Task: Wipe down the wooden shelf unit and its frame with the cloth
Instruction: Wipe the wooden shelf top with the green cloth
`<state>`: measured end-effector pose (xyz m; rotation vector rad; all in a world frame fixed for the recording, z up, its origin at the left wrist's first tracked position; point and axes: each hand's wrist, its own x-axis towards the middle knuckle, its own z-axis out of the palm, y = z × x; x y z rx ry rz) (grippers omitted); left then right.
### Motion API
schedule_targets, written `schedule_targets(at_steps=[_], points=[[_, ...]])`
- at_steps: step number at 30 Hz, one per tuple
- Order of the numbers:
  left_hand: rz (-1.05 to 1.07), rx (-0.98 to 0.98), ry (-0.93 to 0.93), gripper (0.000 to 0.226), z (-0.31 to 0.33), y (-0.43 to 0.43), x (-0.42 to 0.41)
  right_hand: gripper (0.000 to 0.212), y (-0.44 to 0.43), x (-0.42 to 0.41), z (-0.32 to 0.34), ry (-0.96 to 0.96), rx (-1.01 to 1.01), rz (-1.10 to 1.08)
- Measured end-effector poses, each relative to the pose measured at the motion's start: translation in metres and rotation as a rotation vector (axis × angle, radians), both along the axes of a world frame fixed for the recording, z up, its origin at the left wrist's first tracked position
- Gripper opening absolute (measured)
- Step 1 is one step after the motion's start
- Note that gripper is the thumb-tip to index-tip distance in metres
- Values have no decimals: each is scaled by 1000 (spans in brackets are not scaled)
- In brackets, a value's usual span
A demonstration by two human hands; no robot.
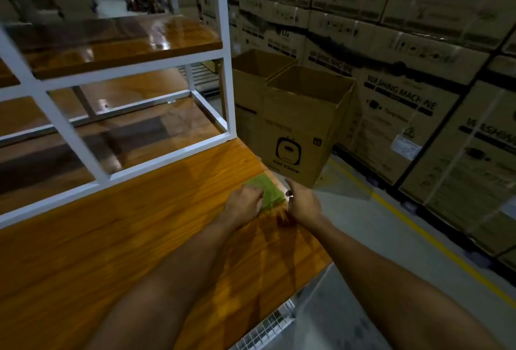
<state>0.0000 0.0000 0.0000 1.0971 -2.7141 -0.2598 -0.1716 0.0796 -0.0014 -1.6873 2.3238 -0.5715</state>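
Note:
A folded green cloth (269, 192) lies near the right edge of the wide wooden shelf top (134, 227). My left hand (244, 204) rests on the cloth's near left part, fingers bent onto it. Just right of the cloth, my right hand (303, 200) hovers at the wooden edge with fingers loosely spread and nothing in it. The white metal frame (226, 51) rises from the wood behind the hands, carrying a glossy upper wooden shelf (117, 39).
Two open cardboard boxes (304, 123) stand on the floor right of the shelf unit. Stacked washing-machine cartons (418, 76) wall the right side behind a yellow floor line (418, 229). A wire grid (268, 327) shows under the wooden edge.

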Motion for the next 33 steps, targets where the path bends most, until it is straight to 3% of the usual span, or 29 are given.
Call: schedule_targets(at_steps=[9,15,27,33], points=[[66,52,-60,23,-4,-2,-7,56,-22,-3,-4,-121,53,84],[93,94,-87,30,-5,-3,-13,52,-31,-9,-12,-93,86,121],[127,129,15,13,-2,3,-15,35,-37,-9,-16,-12,118,187],[166,123,67,5,4,1,-10,14,-34,-9,-4,-2,99,228]])
